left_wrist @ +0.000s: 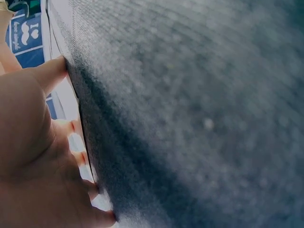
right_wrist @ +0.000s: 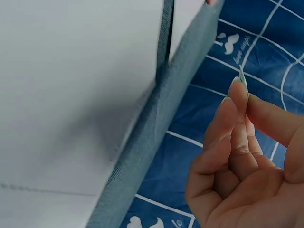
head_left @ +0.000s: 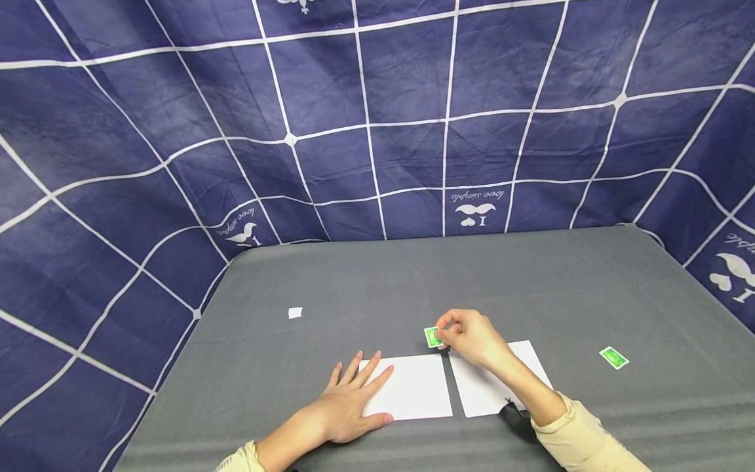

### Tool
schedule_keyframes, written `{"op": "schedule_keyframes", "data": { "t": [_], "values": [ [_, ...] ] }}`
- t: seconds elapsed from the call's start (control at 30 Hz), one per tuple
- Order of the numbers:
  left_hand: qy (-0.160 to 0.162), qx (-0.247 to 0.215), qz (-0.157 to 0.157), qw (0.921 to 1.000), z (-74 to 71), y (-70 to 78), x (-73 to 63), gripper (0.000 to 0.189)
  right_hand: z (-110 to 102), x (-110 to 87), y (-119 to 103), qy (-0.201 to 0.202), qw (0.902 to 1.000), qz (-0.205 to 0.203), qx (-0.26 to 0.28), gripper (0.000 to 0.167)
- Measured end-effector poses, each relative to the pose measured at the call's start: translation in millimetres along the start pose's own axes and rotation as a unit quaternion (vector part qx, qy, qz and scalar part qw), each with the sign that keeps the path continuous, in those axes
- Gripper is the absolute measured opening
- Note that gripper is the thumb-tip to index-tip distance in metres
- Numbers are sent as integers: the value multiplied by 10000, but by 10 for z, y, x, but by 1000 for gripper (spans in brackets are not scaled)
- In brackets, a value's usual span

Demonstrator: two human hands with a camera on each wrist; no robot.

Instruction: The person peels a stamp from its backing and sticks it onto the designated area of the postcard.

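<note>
My right hand (head_left: 472, 335) pinches a small green card with a white border (head_left: 433, 337) between thumb and fingertips, over the far edge of the right white sheet (head_left: 480, 387). In the right wrist view the card (right_wrist: 243, 80) shows nearly edge-on, its thin tip rising above the fingertips. My left hand (head_left: 348, 403) lies spread on the left part of the other white sheet (head_left: 415, 388), its fingers straight and apart. From the left wrist, the left hand (left_wrist: 35, 142) shows its fingertips pressed down along the sheet's edge. The two sheets lie side by side with a narrow grey gap.
Another green card (head_left: 615, 358) lies on the grey cloth-covered table (head_left: 377, 282) at the right. A small white square (head_left: 295, 313) lies at the left. Beside my right forearm is a black object (head_left: 516, 418). Blue curtains with white lines (head_left: 407, 151) enclose the table.
</note>
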State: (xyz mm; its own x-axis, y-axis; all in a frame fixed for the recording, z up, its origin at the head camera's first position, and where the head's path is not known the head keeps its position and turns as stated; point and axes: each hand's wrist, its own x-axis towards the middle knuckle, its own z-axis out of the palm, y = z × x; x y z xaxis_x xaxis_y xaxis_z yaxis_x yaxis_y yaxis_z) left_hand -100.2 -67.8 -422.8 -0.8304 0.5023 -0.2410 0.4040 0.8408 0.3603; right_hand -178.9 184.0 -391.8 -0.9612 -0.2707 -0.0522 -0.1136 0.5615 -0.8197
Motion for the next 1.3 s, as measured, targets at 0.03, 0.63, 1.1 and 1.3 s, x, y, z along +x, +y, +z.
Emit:
{"op": "schedule_keyframes", "data": {
  "t": [0.03,0.63,1.1,1.3],
  "values": [
    [6,-2,4,10000,1,-2,-1,73,12,-6,6,-20,10000,33,27,5],
    [140,238,165,9995,72,-64,19,74,184,-85,63,-342,9992,222,4,7],
    [69,240,123,9996,8,-20,6,73,205,-87,93,-645,9969,437,80,9],
    [99,168,152,9997,19,-33,6,73,203,-80,100,-734,9951,623,206,7]
  ]
}}
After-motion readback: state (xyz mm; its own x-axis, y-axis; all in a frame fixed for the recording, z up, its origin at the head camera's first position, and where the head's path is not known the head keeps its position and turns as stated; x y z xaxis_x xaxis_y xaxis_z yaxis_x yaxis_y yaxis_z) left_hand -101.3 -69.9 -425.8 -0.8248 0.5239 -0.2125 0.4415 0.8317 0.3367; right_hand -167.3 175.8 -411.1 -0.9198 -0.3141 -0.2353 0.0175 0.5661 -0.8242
